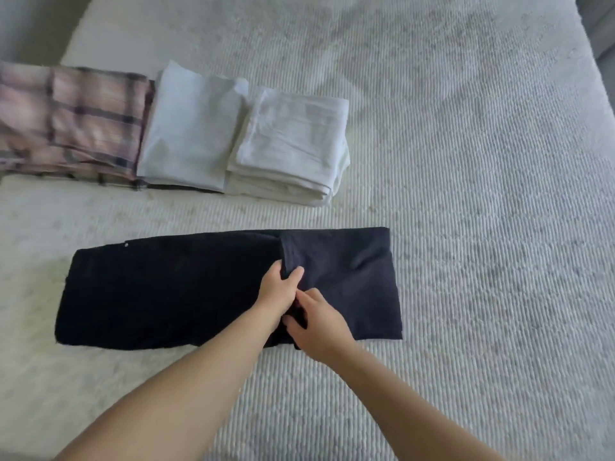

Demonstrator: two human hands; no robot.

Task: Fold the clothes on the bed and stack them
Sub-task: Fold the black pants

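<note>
Black folded trousers (pixel 173 287) lie lengthwise left to right on the bed (pixel 466 161). We pinch their folded-over edge mid-length, left hand (pixel 279 287) beside right hand (pixel 316 324), each grip pressed on cloth.

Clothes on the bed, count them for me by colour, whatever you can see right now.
Pink plaid: 1, the plaid garment, folded.
Pale grey-white: 1, the grey garment, folded.
White: 1, the white pile; how many pieces it holds is unclear.
Black: 1, the black garment, gripped by left hand and right hand.
Total: 4

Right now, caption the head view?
Both hands pinch a dark garment beside folded clothes on the bed.
</note>
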